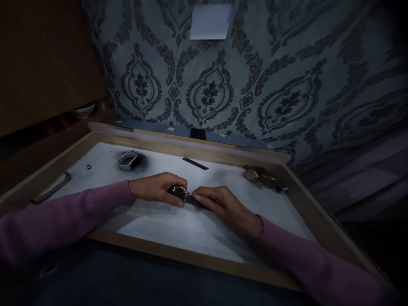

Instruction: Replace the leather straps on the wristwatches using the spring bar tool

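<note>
A wristwatch (179, 193) with a dark face and a gold-toned case sits in my left hand (159, 188), its fingers and thumb closed around the case. My right hand (225, 204) pinches at the brown strap (199, 203) beside the case's right end. Something thin and bright shows at those right fingertips, too small to make out. Behind both hands, a flat dark strip (195, 163), like a strap piece, lies on the white surface (153, 223).
A wooden raised rim (191, 250) frames the work surface. Towards the back left stand a light-banded watch (128, 160) and a small dark ring (89, 167). An olive band (52, 188) lies far left. Gold-toned watches (263, 177) are heaped at the right.
</note>
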Action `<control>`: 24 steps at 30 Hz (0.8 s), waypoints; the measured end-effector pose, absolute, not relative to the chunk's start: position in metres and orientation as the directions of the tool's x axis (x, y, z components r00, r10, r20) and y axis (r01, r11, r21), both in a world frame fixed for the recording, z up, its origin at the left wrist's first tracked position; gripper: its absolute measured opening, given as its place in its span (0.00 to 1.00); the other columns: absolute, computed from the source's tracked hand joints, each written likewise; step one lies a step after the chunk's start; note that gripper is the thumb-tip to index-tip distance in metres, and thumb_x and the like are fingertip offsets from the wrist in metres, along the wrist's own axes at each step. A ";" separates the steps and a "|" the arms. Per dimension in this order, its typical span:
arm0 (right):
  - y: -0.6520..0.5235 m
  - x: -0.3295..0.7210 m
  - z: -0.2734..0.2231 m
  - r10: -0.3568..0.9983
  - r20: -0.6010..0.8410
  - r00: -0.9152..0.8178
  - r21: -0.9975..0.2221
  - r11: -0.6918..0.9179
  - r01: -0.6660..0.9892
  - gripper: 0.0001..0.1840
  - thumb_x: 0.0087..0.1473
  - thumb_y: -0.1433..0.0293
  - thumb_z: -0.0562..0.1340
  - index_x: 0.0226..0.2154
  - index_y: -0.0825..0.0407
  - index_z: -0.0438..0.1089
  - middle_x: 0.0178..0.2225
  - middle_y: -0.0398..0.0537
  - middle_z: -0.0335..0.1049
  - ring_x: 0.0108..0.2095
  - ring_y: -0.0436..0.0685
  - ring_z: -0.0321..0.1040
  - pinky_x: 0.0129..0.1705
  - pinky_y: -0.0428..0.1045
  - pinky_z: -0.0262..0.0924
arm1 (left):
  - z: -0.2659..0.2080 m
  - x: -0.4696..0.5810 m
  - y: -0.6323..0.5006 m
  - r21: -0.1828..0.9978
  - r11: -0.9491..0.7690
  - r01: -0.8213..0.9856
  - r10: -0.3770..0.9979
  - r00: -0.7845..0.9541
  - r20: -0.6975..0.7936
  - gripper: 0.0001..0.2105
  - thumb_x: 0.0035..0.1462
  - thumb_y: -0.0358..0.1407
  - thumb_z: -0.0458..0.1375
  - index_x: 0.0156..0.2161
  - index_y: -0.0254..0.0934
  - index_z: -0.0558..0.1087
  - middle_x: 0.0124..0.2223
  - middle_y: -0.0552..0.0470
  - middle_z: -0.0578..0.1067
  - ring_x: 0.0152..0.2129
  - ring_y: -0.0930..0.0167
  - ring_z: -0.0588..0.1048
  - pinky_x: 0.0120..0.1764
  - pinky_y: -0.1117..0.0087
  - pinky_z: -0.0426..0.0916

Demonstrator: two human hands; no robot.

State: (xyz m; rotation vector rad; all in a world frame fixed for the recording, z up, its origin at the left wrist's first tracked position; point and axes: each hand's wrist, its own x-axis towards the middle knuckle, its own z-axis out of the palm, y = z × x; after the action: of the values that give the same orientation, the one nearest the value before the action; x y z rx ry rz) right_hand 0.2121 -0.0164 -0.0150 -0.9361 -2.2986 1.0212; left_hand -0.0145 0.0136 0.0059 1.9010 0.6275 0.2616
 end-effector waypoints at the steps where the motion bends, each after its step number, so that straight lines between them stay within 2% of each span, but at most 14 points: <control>1: -0.017 0.212 -0.014 0.734 0.129 -0.667 -0.757 0.507 0.412 0.20 0.65 0.62 0.52 0.28 0.54 0.70 0.23 0.43 0.66 0.24 0.49 0.61 0.28 0.44 0.56 | 0.006 -0.014 0.014 0.903 -0.304 0.304 0.537 0.837 -0.101 0.10 0.53 0.37 0.61 0.30 0.34 0.66 0.26 0.59 0.62 0.25 0.76 0.61 0.28 0.74 0.55; 8: -0.024 0.209 -0.005 0.713 0.149 -0.685 -0.616 0.609 0.500 0.17 0.66 0.68 0.49 0.34 0.54 0.71 0.27 0.46 0.71 0.26 0.50 0.65 0.31 0.46 0.58 | 0.006 -0.014 0.013 0.894 -0.332 0.300 0.530 0.844 -0.086 0.11 0.54 0.39 0.61 0.30 0.35 0.65 0.26 0.59 0.61 0.24 0.76 0.61 0.28 0.75 0.55; 16: -0.026 0.211 -0.006 0.731 0.174 -0.660 -0.597 0.611 0.519 0.14 0.65 0.69 0.51 0.38 0.53 0.72 0.27 0.44 0.73 0.27 0.50 0.68 0.31 0.45 0.59 | 0.006 -0.013 0.013 0.886 -0.345 0.310 0.537 0.840 -0.085 0.11 0.54 0.39 0.61 0.30 0.35 0.65 0.26 0.59 0.62 0.25 0.75 0.61 0.28 0.74 0.55; 21: -0.028 0.211 -0.007 0.729 0.295 -0.618 -0.430 0.679 0.595 0.19 0.67 0.65 0.49 0.36 0.52 0.73 0.27 0.48 0.70 0.31 0.54 0.67 0.34 0.47 0.60 | 0.008 -0.012 0.011 0.914 -0.277 0.295 0.544 0.832 -0.104 0.11 0.53 0.39 0.61 0.30 0.35 0.65 0.27 0.59 0.63 0.25 0.75 0.62 0.29 0.74 0.56; 24: -0.029 0.209 -0.007 0.738 0.282 -0.613 -0.485 0.661 0.572 0.19 0.67 0.65 0.49 0.34 0.52 0.72 0.28 0.48 0.71 0.31 0.53 0.67 0.34 0.47 0.61 | 0.010 -0.012 0.011 0.916 -0.271 0.297 0.549 0.829 -0.106 0.11 0.53 0.39 0.61 0.31 0.35 0.65 0.27 0.59 0.63 0.25 0.75 0.62 0.29 0.74 0.56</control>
State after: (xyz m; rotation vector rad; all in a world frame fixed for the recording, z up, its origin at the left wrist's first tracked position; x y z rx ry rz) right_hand 0.2095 -0.0286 -0.0066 -1.0203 -2.4171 0.4843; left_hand -0.0121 0.0109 0.0095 1.8739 0.6367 0.2764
